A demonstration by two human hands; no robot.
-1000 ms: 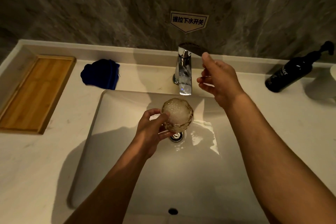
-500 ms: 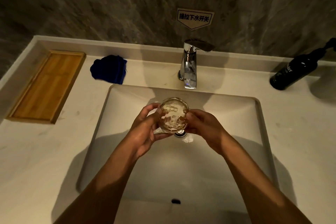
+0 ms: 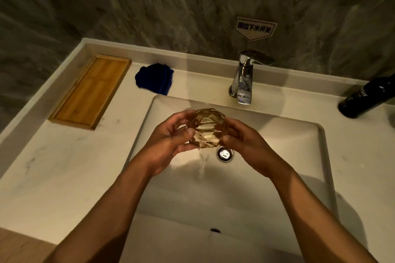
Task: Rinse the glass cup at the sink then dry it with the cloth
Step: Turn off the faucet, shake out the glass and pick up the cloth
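Observation:
A faceted amber glass cup [image 3: 208, 128] is held over the white sink basin [image 3: 288, 156], tipped toward me, with water streaming from its lower edge into the basin. My left hand [image 3: 171, 141] grips its left side and my right hand [image 3: 245, 143] grips its right side. A crumpled dark blue cloth [image 3: 155, 78] lies on the counter behind the basin's left corner, apart from both hands. The chrome faucet [image 3: 243, 79] stands behind the basin, and no water is seen running from its spout.
A wooden tray [image 3: 92, 92] sits on the counter at the far left. A black pump bottle [image 3: 367, 97] stands at the right edge. The drain [image 3: 224, 153] lies just below my right hand. A stone wall with a sign [image 3: 254, 28] rises behind.
My right hand left the faucet handle and came down onto the cup. The cup was then tilted toward me and water now pours out of it.

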